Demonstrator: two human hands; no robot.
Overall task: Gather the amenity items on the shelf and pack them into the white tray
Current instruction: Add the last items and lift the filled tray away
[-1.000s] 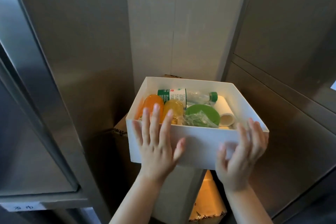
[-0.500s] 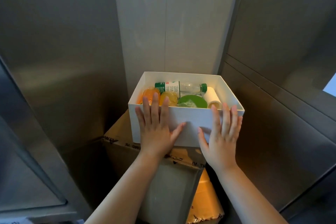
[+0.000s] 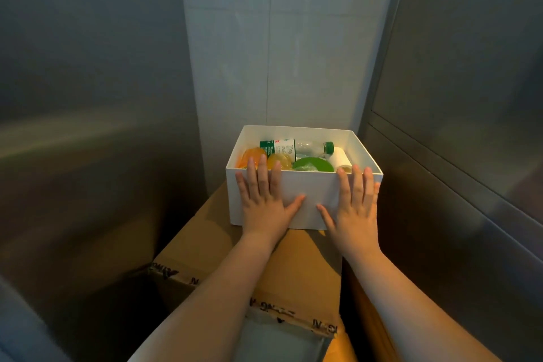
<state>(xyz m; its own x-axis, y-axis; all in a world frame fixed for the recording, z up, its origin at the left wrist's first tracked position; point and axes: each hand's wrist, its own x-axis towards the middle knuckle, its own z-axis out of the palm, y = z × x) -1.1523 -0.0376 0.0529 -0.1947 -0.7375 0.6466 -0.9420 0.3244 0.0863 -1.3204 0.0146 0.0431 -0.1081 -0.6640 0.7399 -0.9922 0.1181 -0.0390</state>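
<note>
White tray [image 3: 311, 189] sits packed on cardboard box [image 3: 235, 244], near the back wall. Left hand [image 3: 266, 200] and right hand [image 3: 354, 203] lie flat, fingers straight, against its near side. Best push evenly, palms low, so it slides square without tipping.

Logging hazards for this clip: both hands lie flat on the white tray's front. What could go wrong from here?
Left hand and right hand only press the front wall of the tray, gripping nothing; a push may skew it. It sits near the right edge of the cardboard box, by a dark gap, and might tip off.
</note>
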